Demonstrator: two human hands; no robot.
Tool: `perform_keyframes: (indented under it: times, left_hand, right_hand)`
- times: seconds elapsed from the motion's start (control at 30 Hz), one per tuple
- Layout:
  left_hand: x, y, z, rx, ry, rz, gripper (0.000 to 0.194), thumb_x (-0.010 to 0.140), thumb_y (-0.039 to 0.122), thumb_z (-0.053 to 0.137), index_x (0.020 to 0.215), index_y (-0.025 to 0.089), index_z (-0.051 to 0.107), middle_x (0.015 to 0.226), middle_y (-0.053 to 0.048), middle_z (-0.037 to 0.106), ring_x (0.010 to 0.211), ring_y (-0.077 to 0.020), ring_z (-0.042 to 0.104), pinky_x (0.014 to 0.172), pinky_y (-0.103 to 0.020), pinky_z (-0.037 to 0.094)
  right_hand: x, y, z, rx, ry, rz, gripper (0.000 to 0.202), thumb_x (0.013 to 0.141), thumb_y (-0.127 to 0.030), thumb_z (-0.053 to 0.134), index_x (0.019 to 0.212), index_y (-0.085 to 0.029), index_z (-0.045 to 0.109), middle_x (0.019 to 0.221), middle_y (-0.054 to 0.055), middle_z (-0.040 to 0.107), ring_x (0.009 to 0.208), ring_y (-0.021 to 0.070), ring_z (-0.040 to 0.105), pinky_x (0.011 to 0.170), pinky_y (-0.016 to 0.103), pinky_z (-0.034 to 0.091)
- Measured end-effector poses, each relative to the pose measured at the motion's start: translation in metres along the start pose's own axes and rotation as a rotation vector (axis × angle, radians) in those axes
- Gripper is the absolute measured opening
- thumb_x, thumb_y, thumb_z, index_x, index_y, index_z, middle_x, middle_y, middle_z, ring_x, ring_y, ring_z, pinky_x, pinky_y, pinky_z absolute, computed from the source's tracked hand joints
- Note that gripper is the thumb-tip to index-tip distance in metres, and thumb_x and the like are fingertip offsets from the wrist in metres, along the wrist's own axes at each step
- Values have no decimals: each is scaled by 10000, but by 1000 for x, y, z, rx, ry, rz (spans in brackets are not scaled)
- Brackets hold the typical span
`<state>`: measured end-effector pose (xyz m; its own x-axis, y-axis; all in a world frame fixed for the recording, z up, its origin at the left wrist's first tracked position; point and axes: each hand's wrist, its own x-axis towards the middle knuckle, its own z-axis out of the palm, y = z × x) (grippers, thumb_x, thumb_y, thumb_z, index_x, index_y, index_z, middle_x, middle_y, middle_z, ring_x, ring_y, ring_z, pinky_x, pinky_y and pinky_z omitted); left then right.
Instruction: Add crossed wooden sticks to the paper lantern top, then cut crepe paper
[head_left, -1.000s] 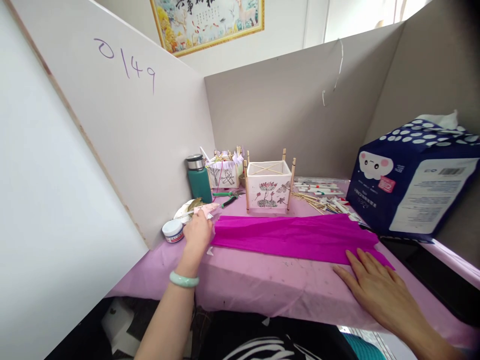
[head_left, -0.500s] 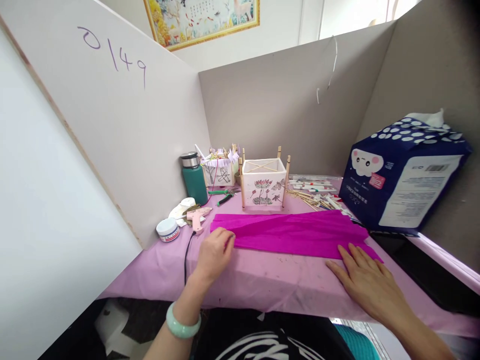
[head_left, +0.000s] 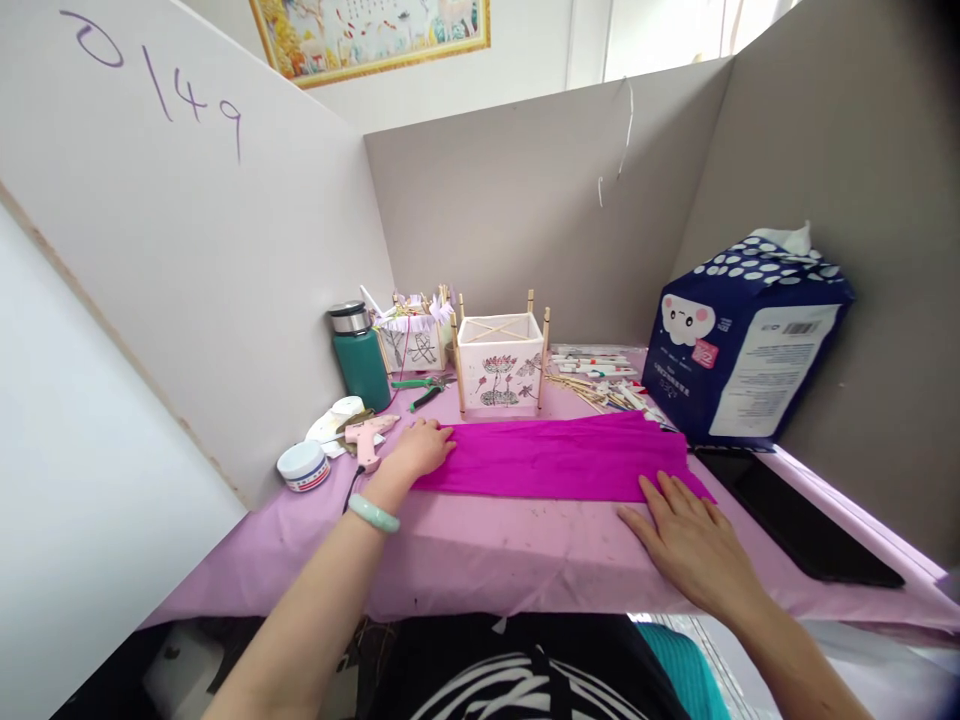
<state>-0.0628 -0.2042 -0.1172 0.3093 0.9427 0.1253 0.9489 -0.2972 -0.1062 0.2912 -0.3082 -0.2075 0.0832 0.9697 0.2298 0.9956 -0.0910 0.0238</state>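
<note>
A long strip of magenta crepe paper [head_left: 547,460] lies spread across the table in front of me, with slight creases and an uneven right end. My left hand [head_left: 424,448], below a pale green bangle [head_left: 374,513], rests on the strip's left end with its fingers stretched over the upper corner. At the other end, my right hand [head_left: 690,540] lies flat with fingers spread, their tips on the paper's lower right part. Just behind the strip stands a white box-shaped lantern [head_left: 500,365] with wooden corner posts and a lotus drawing. A pink glue gun [head_left: 366,440] lies left of my left hand.
At left stand a green bottle [head_left: 362,365] and a white round tub [head_left: 304,466]. Green-handled pliers [head_left: 425,398] lie near a second decorated box [head_left: 414,342]. Sticks [head_left: 592,393] and markers [head_left: 600,365] lie behind. A blue tissue pack [head_left: 735,350] and black tablet [head_left: 795,515] are at right.
My left hand has moved up along the paper's left end, its fingers going from bunched to stretched out. The paper lies flatter. My right hand stays on it; the view has shifted.
</note>
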Motion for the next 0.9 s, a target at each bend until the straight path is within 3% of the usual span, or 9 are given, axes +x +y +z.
perform_keyframes:
  times: [0.13,0.2,0.27,0.37,0.47,0.63,0.9]
  left_hand:
    - [-12,7,-5,32,86,-83,343,942,269,380,1184,156,595,1131,-156,619,1066,-293,558,905,-452,420]
    - [-27,25,-8,15,171,-105,373,951,203,316,1213,117,567,1178,-171,601,1127,-279,526,951,-447,404]
    - [-45,51,-7,-76,248,-29,381,951,192,319,1237,125,563,1243,-136,591,1160,-231,519,1010,-387,390]
    - [-71,91,5,-154,187,170,481,959,381,354,1351,132,478,1445,-126,433,1342,-263,361,1114,-442,292]
    - [-86,110,19,-188,77,150,643,925,584,284,1422,189,386,1519,-127,305,1407,-327,227,1090,-635,213]
    - [-93,102,27,-195,6,86,692,893,670,161,1453,293,313,1542,-78,253,1426,-338,158,1035,-750,94]
    - [-104,74,30,-128,14,-106,682,914,626,211,1450,226,342,1535,-134,253,1410,-390,173,1031,-740,110]
  right_hand:
    - [0,0,1,9,-1,-2,756,886,-606,238,1415,-96,416,1482,162,362,1381,311,289,1111,488,229]
    - [0,0,1,12,3,-1,760,885,-608,234,1416,-94,414,1482,163,362,1380,312,291,1112,488,228]
    - [0,0,1,17,3,2,761,884,-608,232,1417,-96,414,1480,161,365,1375,310,301,1110,483,234]
    - [0,1,1,12,-1,2,765,876,-612,238,1409,-97,428,1473,161,377,1368,310,316,1105,481,248]
    - [1,1,-1,3,-12,-12,775,869,-614,236,1402,-88,436,1469,161,385,1373,313,306,1102,485,253]
    - [1,0,-4,3,-53,-12,769,871,-601,214,1404,-93,435,1477,152,373,1389,304,278,1108,481,245]
    - [1,5,7,-3,17,-23,785,859,-611,209,1395,-87,445,1470,163,382,1370,324,310,1100,495,244]
